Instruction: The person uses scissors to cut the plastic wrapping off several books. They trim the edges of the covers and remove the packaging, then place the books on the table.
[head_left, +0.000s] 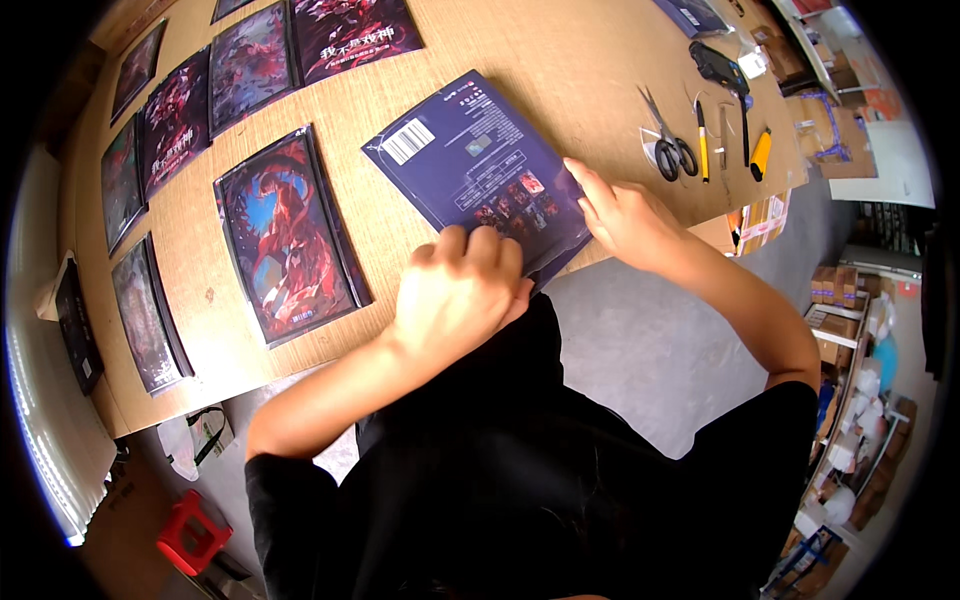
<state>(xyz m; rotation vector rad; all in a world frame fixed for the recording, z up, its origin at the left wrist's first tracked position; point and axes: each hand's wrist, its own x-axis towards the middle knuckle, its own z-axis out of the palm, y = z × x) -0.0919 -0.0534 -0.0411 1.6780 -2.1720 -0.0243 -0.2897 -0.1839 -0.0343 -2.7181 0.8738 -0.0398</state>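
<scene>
A flat dark blue package (465, 150) lies tilted at the table's near edge, its printed back face up, with a white barcode label and small pictures. Shiny clear film shows along its near end. My left hand (460, 285) is closed at the package's near left corner, knuckles up and fingers curled over the edge. My right hand (625, 220) grips the right edge, thumb side hidden and fingers along the border. Just left of the package lies a red and blue illustrated pack (285, 235), apart from both hands.
More illustrated packs (250, 65) lie in rows across the table's left and far side. To the right are scissors (668, 140), a yellow pen-like tool (703, 145), a black screwdriver-like tool (735, 85) and a yellow cutter (761, 155). A red stool (193, 533) stands on the floor.
</scene>
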